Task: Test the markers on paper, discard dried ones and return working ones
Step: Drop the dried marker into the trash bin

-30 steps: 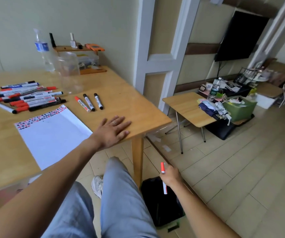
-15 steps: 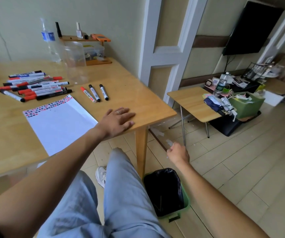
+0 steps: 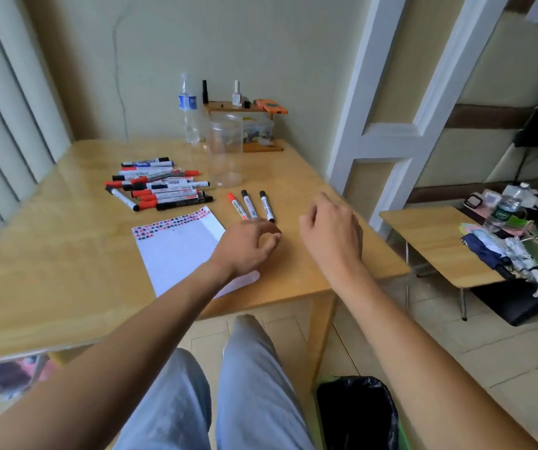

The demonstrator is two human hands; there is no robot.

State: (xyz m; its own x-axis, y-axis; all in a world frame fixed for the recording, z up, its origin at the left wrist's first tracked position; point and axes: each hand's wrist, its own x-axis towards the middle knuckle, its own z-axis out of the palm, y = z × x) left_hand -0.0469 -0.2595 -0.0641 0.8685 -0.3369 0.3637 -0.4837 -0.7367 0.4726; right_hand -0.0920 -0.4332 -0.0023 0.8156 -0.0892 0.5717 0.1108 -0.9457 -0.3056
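My left hand [image 3: 248, 245] over the light wooden counter [image 3: 66, 254], fingers loosely curled and empty, my right hand [image 3: 331, 237] empty and relaxed, three loose markers [image 3: 250, 205] just beyond, marker pile [image 3: 160, 186], scribbled white paper [image 3: 176, 248], clear plastic jar [image 3: 225, 151], black-lined bin [image 3: 357, 414] on the floor.

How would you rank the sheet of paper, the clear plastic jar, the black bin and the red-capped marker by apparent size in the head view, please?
1. Sheet of paper
2. Black bin, cropped and nearer, so unsure against the paper
3. Clear plastic jar
4. Red-capped marker
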